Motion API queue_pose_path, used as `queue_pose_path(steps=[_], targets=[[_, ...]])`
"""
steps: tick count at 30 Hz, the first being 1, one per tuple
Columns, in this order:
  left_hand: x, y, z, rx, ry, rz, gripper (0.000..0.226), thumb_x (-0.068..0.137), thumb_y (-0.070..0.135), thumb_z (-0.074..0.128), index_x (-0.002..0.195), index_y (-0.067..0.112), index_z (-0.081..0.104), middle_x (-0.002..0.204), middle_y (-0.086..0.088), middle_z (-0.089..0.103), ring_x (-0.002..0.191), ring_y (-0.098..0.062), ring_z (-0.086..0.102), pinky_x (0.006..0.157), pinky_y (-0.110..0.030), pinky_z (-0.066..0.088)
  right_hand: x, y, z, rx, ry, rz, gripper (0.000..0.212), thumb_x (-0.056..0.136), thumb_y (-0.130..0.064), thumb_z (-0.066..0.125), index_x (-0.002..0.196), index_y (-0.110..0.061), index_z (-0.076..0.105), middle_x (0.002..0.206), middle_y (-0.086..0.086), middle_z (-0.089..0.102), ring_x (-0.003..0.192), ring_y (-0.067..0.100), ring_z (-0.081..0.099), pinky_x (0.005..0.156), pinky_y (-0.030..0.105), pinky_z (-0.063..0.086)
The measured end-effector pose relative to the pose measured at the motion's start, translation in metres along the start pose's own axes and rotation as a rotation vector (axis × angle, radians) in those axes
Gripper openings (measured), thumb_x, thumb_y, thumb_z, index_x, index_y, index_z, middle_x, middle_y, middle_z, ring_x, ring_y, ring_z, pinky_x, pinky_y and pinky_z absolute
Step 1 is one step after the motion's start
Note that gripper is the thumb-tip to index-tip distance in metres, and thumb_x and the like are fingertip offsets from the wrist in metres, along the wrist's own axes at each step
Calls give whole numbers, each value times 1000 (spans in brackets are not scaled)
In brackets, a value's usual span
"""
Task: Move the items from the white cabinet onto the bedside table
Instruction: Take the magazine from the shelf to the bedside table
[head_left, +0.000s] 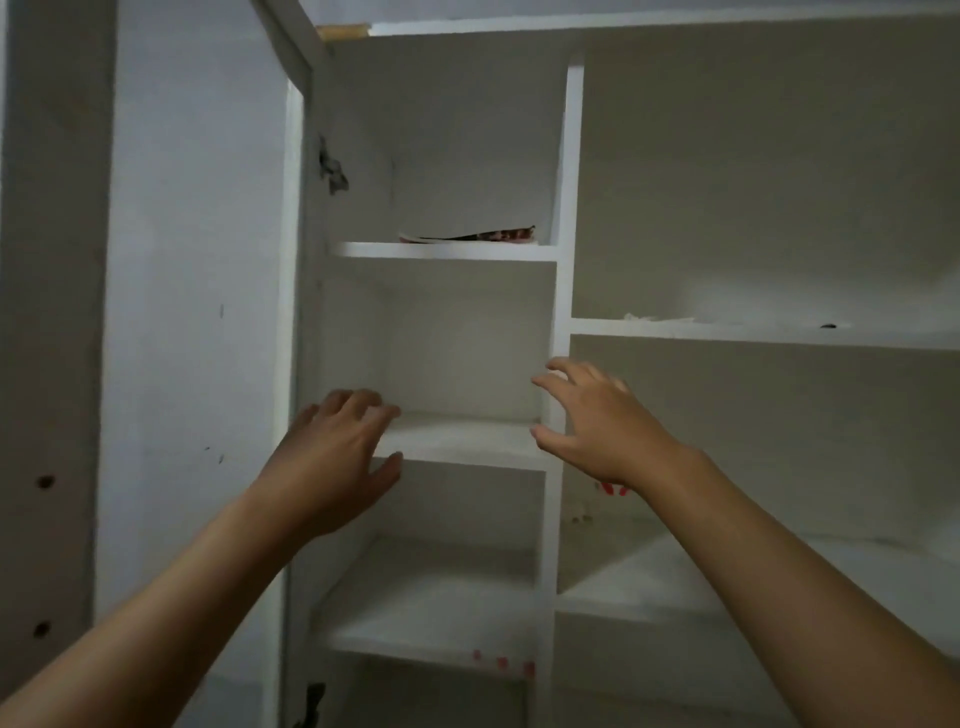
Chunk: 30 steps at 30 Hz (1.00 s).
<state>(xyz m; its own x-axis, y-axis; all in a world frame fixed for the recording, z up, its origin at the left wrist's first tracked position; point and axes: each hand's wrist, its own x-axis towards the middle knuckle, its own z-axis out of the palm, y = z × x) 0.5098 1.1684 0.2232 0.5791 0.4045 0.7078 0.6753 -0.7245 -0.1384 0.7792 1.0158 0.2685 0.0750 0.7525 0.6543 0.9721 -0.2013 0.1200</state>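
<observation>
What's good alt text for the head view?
Two bare hands, left hand and right hand, reach open and empty into an open white wooden cabinet. A flat dark-and-red printed item lies on the shelf above them.

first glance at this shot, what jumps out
Two bare arms reach up into an open white cabinet: the left hand and the right hand hover with fingers spread on either side of the middle shelf in the narrow left column, holding nothing. On the shelf above lies a flat stack of what looks like magazines, dark and red on top. Most other shelves look bare.
</observation>
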Motion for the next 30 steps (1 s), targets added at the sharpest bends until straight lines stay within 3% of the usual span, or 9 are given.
queue_pose_path(steps=[6,15,24,27,30], targets=[[64,5,11,14,87,-27,60,98,53,48,151,27,40,155,-1,42,142,-24,37,112,-43,37,73,36,-7,-28,151,-112,65,96,-50,57,155,-25,41,164,3,31,152,23,23,123,48,21],[156,-13,-10,81,275,-3,63,96,53,49,150,20,40,150,-8,48,136,-30,44,108,-51,40,166,55,-22,-87,374,-251,69,91,-35,63,154,-18,40,160,10,34,149,28,30,120,45,31],[250,-47,-25,119,341,-9,69,95,55,48,152,20,32,151,-9,44,136,-33,41,106,-54,43,246,52,-43,-110,332,-185,72,93,-46,61,156,-18,39,160,9,37,146,28,36,119,43,33],[269,-52,-16,111,317,-5,67,96,55,46,152,21,33,152,-8,43,137,-31,41,107,-51,42,261,50,-39,-124,317,-151,62,95,-53,52,146,-20,51,143,4,55,129,25,52,110,44,39],[281,-57,0,93,313,22,60,97,56,44,146,23,40,142,-5,51,127,-29,48,102,-48,44,269,50,-27,-172,394,-126,49,92,-60,38,105,-24,68,101,-3,69,95,23,63,96,44,41]])
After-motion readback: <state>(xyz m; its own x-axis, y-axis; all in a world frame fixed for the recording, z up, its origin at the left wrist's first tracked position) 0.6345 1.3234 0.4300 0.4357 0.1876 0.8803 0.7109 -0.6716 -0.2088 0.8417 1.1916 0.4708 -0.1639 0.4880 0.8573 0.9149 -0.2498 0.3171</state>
